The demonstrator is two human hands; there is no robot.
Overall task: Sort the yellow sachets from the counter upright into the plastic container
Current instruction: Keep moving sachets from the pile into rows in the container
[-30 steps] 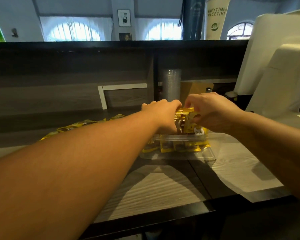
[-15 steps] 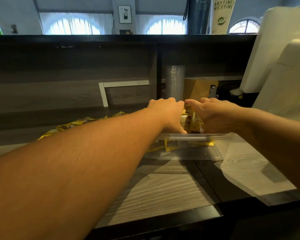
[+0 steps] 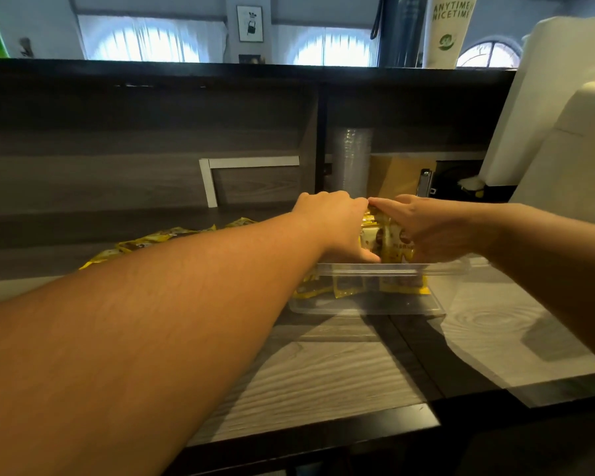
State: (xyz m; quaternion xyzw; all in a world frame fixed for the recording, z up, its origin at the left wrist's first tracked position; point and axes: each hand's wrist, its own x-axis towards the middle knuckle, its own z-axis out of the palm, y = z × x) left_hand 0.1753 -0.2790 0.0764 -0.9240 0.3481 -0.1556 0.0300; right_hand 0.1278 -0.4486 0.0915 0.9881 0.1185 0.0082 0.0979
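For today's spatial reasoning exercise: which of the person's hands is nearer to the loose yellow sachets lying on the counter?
Left. The left hand is at the container, on the side toward the loose sachets. The right hand is on the container's far side from them.

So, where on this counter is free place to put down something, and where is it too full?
Free: the counter between the plastic container and the near dark edge, also right of the container. Crowded: inside the container, where the left hand and right hand hold upright sachets; loose sachets cover the far left.
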